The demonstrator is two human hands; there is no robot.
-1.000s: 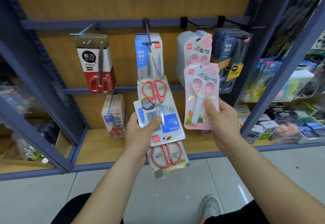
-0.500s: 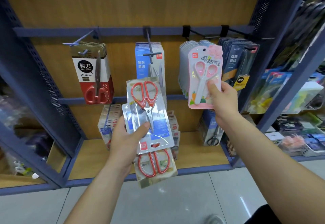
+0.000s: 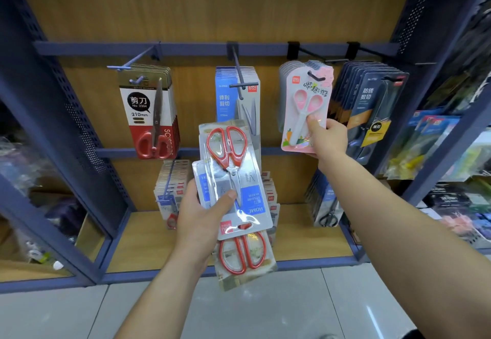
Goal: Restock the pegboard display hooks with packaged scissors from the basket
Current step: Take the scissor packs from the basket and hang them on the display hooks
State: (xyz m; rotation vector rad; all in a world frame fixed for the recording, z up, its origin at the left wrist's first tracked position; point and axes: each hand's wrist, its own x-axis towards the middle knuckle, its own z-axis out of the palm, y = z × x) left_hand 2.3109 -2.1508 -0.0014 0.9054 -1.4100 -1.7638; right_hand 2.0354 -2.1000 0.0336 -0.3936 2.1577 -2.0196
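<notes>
Right hand [image 3: 329, 139] pinches the pink pack [image 3: 297, 118] by its lower edge (top at the hook [image 3: 315, 77]); left hand [image 3: 199, 219] clasps red-handled packs [image 3: 239, 176], thumb across.

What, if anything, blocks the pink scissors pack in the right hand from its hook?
Nothing visible does. The right hand holds the pink carded scissors pack in front of the matching hung packs, and the black hook tip appears to poke through its hang hole.
</notes>
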